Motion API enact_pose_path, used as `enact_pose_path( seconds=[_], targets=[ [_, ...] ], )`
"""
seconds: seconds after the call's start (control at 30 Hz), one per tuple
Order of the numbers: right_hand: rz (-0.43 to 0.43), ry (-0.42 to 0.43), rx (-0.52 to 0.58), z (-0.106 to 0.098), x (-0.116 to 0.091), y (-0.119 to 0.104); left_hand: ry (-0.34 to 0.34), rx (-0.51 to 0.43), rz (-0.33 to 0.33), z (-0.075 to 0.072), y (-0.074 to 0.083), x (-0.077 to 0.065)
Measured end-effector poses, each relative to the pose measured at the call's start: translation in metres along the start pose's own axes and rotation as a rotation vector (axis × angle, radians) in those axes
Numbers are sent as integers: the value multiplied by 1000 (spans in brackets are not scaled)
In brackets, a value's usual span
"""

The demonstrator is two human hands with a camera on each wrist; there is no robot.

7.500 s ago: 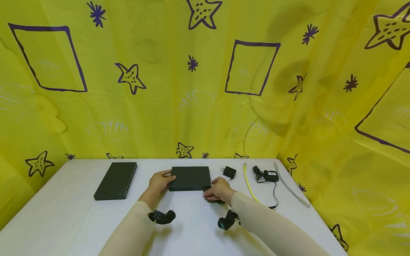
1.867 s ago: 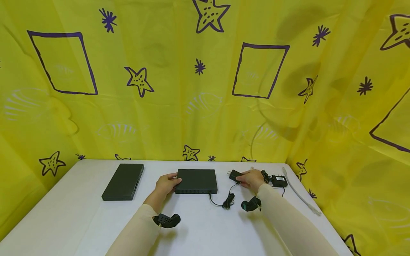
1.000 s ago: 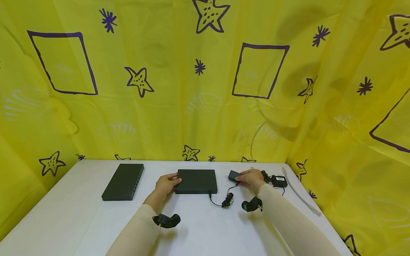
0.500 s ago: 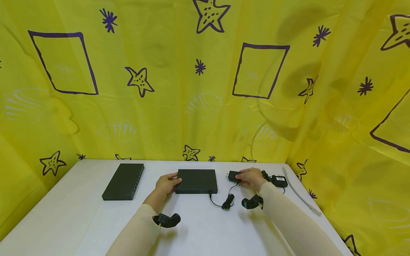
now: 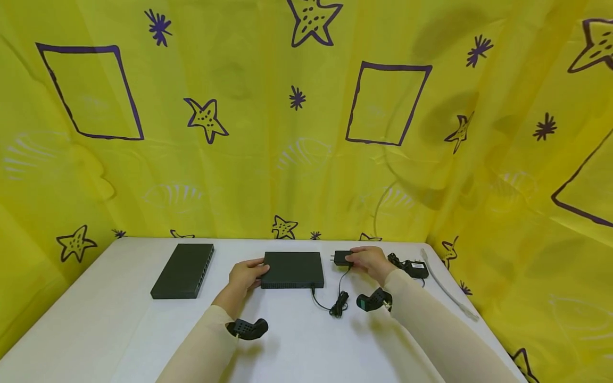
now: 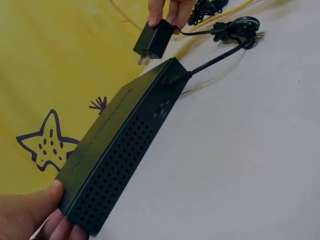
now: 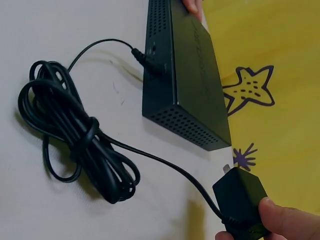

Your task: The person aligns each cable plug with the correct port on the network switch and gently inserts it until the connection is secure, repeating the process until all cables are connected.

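My left hand [image 5: 242, 281] grips the left end of a black network switch [image 5: 293, 269], thumb on top and fingers underneath in the left wrist view. Between thumb and fingers, my right hand [image 5: 370, 260] pinches a black power adapter [image 5: 341, 258], its metal prongs [image 6: 144, 60] pointing toward the switch's side. The barrel plug [image 7: 150, 65] of the adapter's cord sits in the socket on the switch's vented face. A tied coil of that cord [image 7: 82, 132] lies on the white table just in front.
A second black switch [image 5: 183, 271] lies at the left. Beyond my right hand are another black adapter [image 5: 415, 269] with coiled cord and a grey network cable [image 5: 449, 287] along the table's right edge. A yellow cable [image 6: 240, 9] shows partly behind the right hand. Yellow curtains [image 5: 258, 175] surround the table [image 5: 297, 340].
Earlier my right hand was at the plug by the switch's front right corner; it then took hold of the adapter. In the last half second the adapter has shifted slightly left. The left hand stays put.
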State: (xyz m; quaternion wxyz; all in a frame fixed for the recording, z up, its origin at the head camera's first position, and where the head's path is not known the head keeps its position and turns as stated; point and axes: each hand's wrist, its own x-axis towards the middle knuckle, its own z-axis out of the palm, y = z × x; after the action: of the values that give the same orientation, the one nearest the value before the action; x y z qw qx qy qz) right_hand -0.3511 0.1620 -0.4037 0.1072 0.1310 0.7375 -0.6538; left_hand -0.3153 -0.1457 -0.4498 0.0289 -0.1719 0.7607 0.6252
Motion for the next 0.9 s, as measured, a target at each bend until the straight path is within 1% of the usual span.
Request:
enact_pose_path(
  seconds=[0.1,0.23,0.53,0.73,0.9],
  targets=[
    [1,-5,10,3,-2,-5,3,-17,-14,-1,1,0],
    [-1,-25,33,6,-5,-9,-10,-21,-27,-2,1,-1],
    [-37,-77,25,18,-13,-19,-14,26,45,-6,-6,-1],
    [-41,-82,30,29,-16,-22,-42,32,35,-9,-4,0],
    [-40,-73,45,38,-16,-23,-63,-4,35,-9,-4,4]
  ],
)
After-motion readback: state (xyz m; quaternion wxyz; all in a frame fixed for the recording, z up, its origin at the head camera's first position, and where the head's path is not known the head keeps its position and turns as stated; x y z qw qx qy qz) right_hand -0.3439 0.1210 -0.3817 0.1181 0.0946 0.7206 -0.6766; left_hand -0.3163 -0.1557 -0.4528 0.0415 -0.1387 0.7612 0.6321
